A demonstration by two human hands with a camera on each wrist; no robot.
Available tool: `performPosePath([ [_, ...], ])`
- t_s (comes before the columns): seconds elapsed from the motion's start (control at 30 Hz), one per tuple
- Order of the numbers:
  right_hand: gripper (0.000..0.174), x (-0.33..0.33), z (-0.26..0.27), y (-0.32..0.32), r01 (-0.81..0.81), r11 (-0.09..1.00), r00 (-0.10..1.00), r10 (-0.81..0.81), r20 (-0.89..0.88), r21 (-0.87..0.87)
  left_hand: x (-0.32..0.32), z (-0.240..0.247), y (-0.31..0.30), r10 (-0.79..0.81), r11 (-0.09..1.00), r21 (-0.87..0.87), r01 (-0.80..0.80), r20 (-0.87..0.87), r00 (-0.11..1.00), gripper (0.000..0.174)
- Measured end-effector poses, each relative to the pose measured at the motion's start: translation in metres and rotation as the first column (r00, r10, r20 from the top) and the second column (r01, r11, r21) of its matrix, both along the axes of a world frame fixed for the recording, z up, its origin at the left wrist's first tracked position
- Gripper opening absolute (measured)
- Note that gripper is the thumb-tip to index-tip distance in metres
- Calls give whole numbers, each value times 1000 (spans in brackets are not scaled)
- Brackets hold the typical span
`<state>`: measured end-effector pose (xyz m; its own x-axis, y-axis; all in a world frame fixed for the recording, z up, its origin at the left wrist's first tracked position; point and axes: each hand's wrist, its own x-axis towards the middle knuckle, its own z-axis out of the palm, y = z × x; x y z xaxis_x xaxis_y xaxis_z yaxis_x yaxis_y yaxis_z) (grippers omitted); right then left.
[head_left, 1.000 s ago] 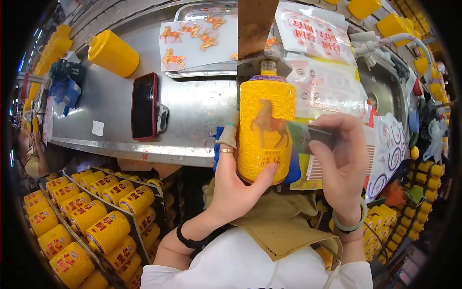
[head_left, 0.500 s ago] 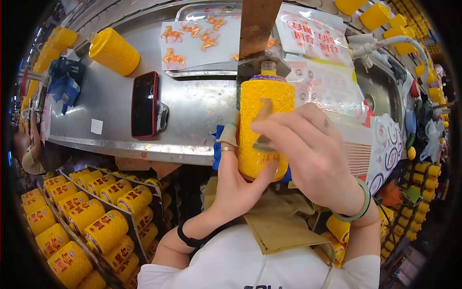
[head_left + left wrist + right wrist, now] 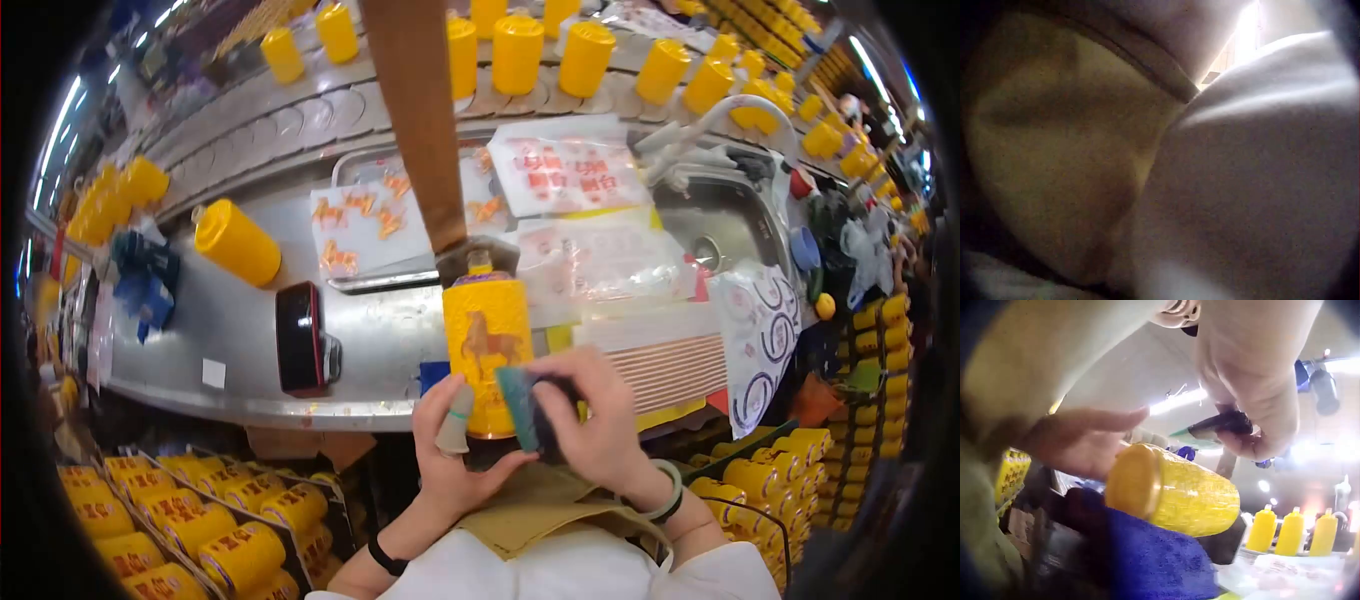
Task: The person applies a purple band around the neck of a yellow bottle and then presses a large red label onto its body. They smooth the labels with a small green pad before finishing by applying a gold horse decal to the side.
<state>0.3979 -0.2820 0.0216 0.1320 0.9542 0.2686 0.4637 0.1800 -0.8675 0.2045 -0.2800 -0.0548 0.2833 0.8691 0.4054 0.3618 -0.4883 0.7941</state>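
Observation:
A yellow bottle [image 3: 485,350] with a brown horse on its front lies with its neck at a metal bracket under a wooden post. My left hand [image 3: 450,455], a cot on one finger, is beside its lower left side, thumb stretched out below the base and off the bottle. My right hand [image 3: 598,415] pinches a green and dark scraper [image 3: 520,408] at the bottle's lower right. In the right wrist view the scraper [image 3: 1210,427] is above the bottle [image 3: 1191,497], its tip near the left hand's [image 3: 1085,440] thumb. Only cloth [image 3: 1241,169] fills most of the left wrist view.
Left are a phone [image 3: 298,338], another yellow bottle [image 3: 237,243] and horse figures on a white sheet [image 3: 375,245]. Printed sheets [image 3: 570,170], a striped stack [image 3: 665,372] and a sink [image 3: 710,225] are right. A blue cloth [image 3: 1154,559] lies beneath the bottle.
The head view has tilted up. My right hand has drawn back from over the horse to the bottle's lower right, scraper still held. My left thumb has come off the bottle's front.

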Motion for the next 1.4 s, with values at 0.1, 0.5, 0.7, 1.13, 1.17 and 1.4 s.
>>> performPosePath([
  [0.1,18,4,-12,-6,70,994,997,-72,-27,-87,3,5,-2,52,975,221,3,-243,969,94],
  [0.5,13,27,-18,-15,227,967,959,-242,-145,-115,24,25,-15,162,963,268,-32,-482,861,79],
  [0.7,13,18,-5,-13,214,973,965,-225,-133,-91,29,18,-17,213,955,289,-73,-491,845,73],
  [1.13,8,-2,-19,-17,290,951,943,-303,-136,-108,18,-5,-5,196,945,288,-157,-112,974,64],
  [1.17,8,-8,-16,-18,285,951,944,-300,-136,-122,17,-5,-4,182,946,290,-146,-103,978,65],
  [1.4,9,12,-25,-12,335,936,940,-325,106,-103,10,-12,2,148,946,298,-126,-52,988,67],
])
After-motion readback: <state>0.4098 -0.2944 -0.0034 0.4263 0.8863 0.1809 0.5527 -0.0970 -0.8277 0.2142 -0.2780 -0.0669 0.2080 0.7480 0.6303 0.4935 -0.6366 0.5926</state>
